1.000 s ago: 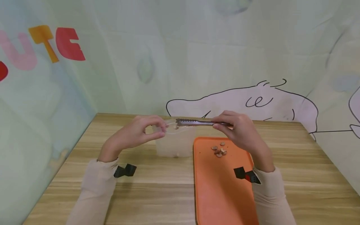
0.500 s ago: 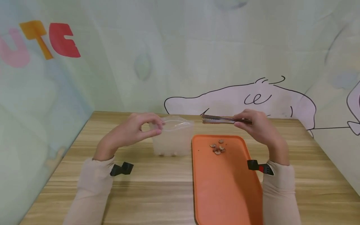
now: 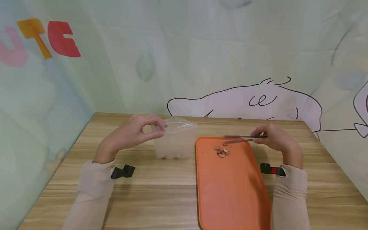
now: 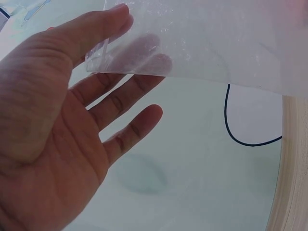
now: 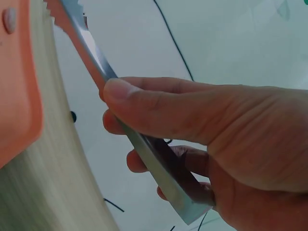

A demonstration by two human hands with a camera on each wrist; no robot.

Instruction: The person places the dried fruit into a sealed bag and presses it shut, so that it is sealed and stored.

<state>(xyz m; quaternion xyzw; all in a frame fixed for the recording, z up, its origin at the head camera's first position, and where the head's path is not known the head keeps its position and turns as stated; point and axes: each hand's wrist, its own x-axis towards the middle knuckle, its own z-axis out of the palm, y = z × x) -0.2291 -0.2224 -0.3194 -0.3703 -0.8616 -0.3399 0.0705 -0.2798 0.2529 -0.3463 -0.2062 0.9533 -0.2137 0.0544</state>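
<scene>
My left hand (image 3: 135,131) pinches the top left corner of a clear zip bag (image 3: 175,140) between thumb and fingers. The bag stands upright on the table with its mouth parted, and a few small pieces show at its bottom. In the left wrist view the thumb and fingertips grip the bag's plastic film (image 4: 202,43). My right hand (image 3: 276,140) holds metal tongs (image 5: 144,144) with serrated tips. The tongs' arms are spread over the far end of an orange tray (image 3: 233,185), with nothing visible between them. Several small brown pieces, like sliced mushrooms (image 3: 222,152), lie below the tips.
The wooden table (image 3: 149,198) carries the tray, whose left edge runs close beside the bag. A printed cloth backdrop (image 3: 207,64) rises behind the table's far edge and along its left side.
The tongs have moved right, away from the bag's mouth, then down over the tray, and their arms have spread. The left hand keeps its hold on the bag.
</scene>
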